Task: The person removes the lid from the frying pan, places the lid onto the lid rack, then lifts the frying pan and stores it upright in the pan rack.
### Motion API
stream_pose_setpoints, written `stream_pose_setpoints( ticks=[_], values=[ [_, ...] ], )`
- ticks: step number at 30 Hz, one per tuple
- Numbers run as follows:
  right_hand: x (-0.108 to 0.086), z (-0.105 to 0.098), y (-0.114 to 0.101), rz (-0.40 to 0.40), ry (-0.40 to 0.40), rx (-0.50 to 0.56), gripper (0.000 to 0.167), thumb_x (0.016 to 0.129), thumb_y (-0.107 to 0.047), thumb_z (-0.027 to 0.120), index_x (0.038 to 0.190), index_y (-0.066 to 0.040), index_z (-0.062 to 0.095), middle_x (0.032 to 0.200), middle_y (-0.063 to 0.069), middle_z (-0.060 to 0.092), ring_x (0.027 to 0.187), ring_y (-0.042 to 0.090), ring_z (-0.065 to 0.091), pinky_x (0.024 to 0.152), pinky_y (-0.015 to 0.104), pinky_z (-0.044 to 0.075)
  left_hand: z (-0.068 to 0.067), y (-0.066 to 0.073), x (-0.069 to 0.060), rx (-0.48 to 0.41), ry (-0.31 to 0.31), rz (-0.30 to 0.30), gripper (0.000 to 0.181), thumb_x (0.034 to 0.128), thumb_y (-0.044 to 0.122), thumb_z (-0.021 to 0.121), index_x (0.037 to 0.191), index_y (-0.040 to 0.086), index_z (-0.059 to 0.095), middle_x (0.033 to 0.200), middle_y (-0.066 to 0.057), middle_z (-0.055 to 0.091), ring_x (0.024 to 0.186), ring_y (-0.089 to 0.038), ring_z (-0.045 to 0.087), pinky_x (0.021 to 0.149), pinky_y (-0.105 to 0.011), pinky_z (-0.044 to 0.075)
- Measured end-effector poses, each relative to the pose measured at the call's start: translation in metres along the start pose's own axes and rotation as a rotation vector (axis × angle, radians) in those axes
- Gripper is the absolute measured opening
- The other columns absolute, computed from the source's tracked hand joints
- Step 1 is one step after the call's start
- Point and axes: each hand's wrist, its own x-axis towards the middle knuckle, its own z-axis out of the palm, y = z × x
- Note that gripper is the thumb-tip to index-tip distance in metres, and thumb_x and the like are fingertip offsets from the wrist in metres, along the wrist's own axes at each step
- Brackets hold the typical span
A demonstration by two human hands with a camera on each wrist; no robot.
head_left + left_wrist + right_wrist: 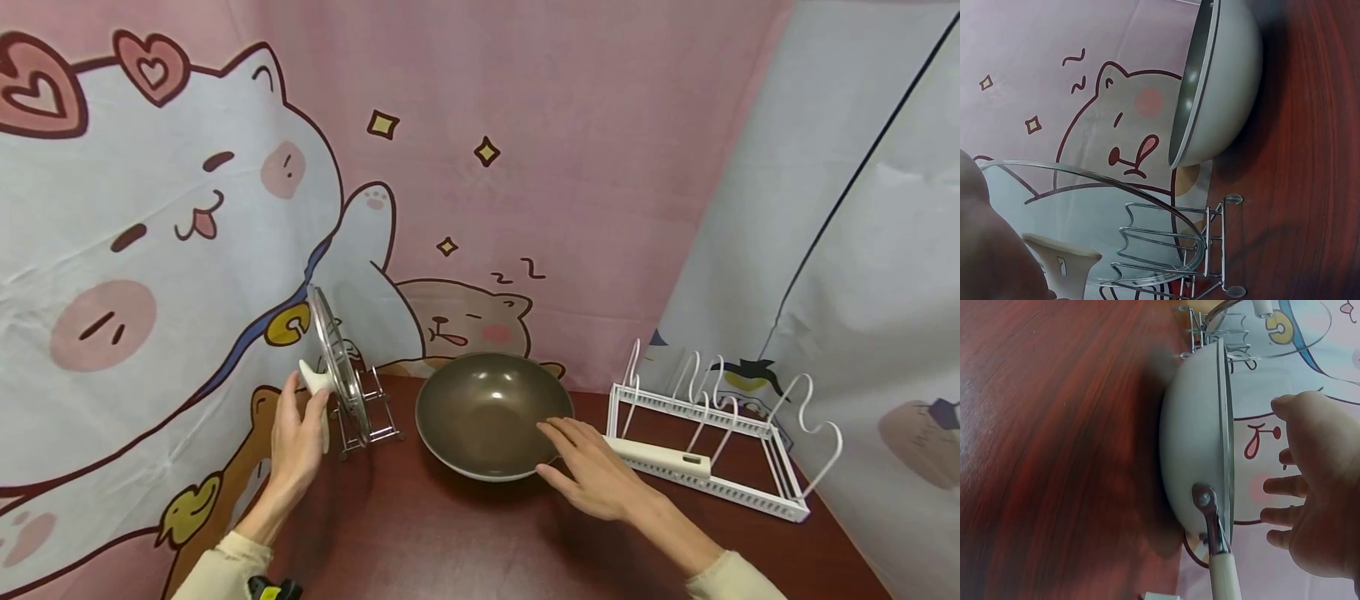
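Note:
My left hand (296, 437) holds the cream handle (317, 380) of a glass pan lid (339, 367). The lid stands nearly upright, its lower edge among the wires of a small metal rack (1213, 244). A deep wok (491, 417), dark inside and pale outside, sits on the table right of the rack. Its cream handle (660, 457) points right. Over the wok's right rim hovers my right hand (596, 475), fingers spread and holding nothing. The right wrist view shows that hand (1325, 487) apart from the wok's rim.
A white rack (750, 492) with several curved dividers stands on the right, partly behind the wok's handle. The dark red table (450, 542) meets a cartoon-printed curtain (600, 167) at the back and sides.

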Motion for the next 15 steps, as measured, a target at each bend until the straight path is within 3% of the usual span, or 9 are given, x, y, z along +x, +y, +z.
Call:
stream_pose_setpoints(
  ticks=[8, 15],
  values=[
    [-0.014, -0.010, 0.010, 0.021, 0.029, -0.030, 0.064, 0.110, -0.042, 0.072, 0.161, -0.006, 0.058, 0.160, 0.019, 0.064, 0.151, 0.045, 0.059, 0.128, 0.064, 0.046, 0.002, 0.000, -0.002, -0.006, 0.028, 0.039, 0.074, 0.1180, 0.046, 0.050, 0.181, 0.021, 0.020, 0.180, -0.023, 0.037, 0.163, -0.045, 0.039, 0.133, -0.065, 0.030],
    [-0.025, -0.018, 0.020, 0.027, 0.047, -0.060, 0.062, 0.109, -0.039, 0.074, 0.159, -0.005, 0.060, 0.157, 0.019, 0.065, 0.149, 0.045, 0.061, 0.126, 0.064, 0.047, 0.003, -0.002, -0.002, -0.013, 0.027, 0.094, 0.074, 0.1175, 0.042, 0.054, 0.181, 0.019, 0.022, 0.182, -0.021, 0.035, 0.170, -0.044, 0.032, 0.136, -0.068, 0.027]
  ],
)
